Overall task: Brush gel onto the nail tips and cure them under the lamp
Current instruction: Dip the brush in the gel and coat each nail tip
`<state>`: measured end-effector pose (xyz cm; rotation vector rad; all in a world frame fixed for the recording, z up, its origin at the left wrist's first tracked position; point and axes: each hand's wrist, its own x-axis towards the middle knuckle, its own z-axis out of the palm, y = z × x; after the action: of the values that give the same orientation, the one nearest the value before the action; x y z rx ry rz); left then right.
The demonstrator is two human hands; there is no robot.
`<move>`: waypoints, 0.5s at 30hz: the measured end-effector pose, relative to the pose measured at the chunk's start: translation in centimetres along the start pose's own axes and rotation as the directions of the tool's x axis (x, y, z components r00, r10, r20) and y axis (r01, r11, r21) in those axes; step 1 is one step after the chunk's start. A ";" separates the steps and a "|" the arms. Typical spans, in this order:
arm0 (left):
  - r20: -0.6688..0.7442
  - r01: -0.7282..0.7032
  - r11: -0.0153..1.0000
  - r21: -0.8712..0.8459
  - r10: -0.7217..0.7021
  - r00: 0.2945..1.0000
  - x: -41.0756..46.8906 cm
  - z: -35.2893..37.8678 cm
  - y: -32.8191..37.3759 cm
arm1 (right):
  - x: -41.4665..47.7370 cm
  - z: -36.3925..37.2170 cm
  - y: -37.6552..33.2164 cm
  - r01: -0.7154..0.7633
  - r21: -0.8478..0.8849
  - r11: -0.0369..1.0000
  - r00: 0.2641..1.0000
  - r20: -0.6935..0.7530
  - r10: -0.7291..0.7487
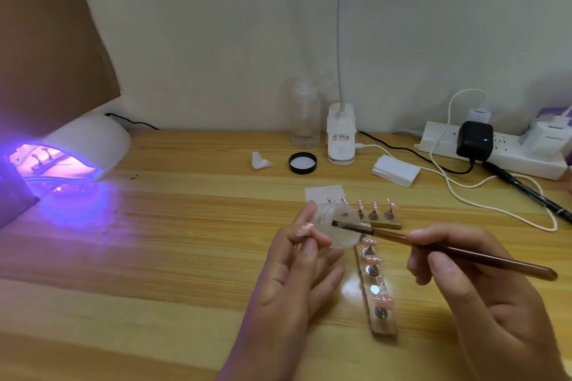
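Centre-right, the left hand (297, 260) grips a clear jar (339, 227) while the right hand (473, 284) pinches a brush (433, 246), bristles in the jar; the lamp (74, 148) glows purple at left.

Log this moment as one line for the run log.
left hand: holds gel jar | right hand: holds brush, bristles in jar | lamp: lit | nail tips: on wooden strips

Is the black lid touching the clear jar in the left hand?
Apart. Head view: black lid lies on the table, bare wood between it and the clear jar the left hand holds.
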<state>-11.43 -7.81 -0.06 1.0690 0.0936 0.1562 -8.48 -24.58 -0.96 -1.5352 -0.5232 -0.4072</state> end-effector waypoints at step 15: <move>-0.088 -0.123 0.991 0.054 0.127 0.988 0.6 -0.8 -0.2 | 0.7 -0.4 0.8 -0.087 0.129 0.988 0.993 -0.062 0.096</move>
<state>-10.91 -7.12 -0.66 1.1161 0.1132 0.3173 -7.45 -24.93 -1.18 -1.4126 -0.4157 -0.3475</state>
